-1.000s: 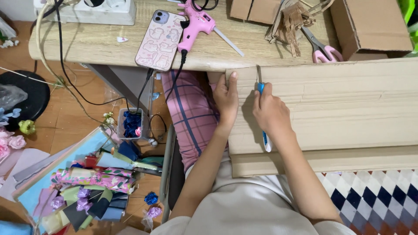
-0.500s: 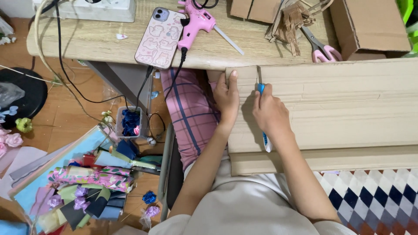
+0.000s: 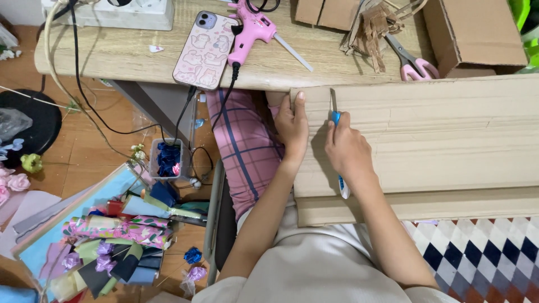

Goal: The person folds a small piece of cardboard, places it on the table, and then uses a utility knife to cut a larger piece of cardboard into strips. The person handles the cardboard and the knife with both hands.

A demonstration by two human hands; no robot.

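Item: our right hand (image 3: 347,147), fingers closed around a blue-handled knife (image 3: 337,140), its blade tip set on the cardboard sheet (image 3: 438,140) near the sheet's left end, the white butt of the handle showing below our wrist. Item: our left hand (image 3: 292,124), lying flat with fingers together on the sheet's left edge, gripping nothing, just beside the knife. Item: the sheet itself, wide and creased lengthwise, lying across our lap with its far edge against the front of the bench (image 3: 112,53). On the bench we list a phone (image 3: 204,50) in a pink patterned case, a pink glue gun (image 3: 251,29) touching the phone's right side, pink-handled scissors (image 3: 414,63), a cardboard box (image 3: 474,33) and a white power strip (image 3: 126,12). On the floor to the left we list wrapped paper flowers (image 3: 112,235) and a small container (image 3: 167,158) of blue pieces.
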